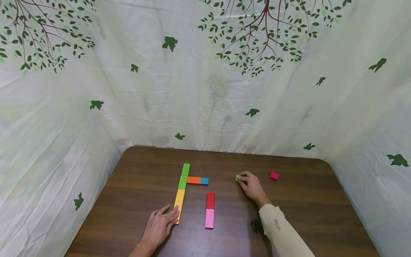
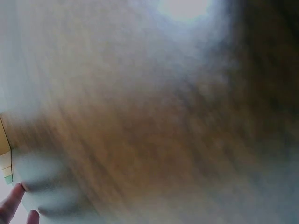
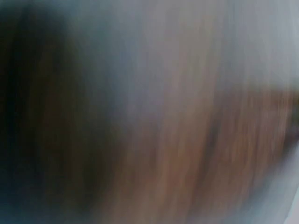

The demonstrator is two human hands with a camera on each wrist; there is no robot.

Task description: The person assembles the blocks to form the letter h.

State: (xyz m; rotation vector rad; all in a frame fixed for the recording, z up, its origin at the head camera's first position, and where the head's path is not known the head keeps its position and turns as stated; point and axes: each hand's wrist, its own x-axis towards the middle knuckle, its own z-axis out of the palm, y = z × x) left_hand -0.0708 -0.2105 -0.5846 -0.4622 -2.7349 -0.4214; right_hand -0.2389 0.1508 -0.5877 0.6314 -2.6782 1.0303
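Pale creased fabric [image 1: 199,100] is hanging behind and beside a brown wood-grain table [image 1: 305,192], displaying leafy branches [image 1: 267,14] and green shapes [image 1: 170,43].

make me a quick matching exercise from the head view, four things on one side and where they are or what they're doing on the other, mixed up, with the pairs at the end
Things
1. blue block
2. left hand
3. magenta cube
4. right hand

Places and states
A. pinches a green block
B. on the table, touching no other block
C. at the right end of the orange block
D. touches the nearer yellow block

Pairs: 1-C, 2-D, 3-B, 4-A
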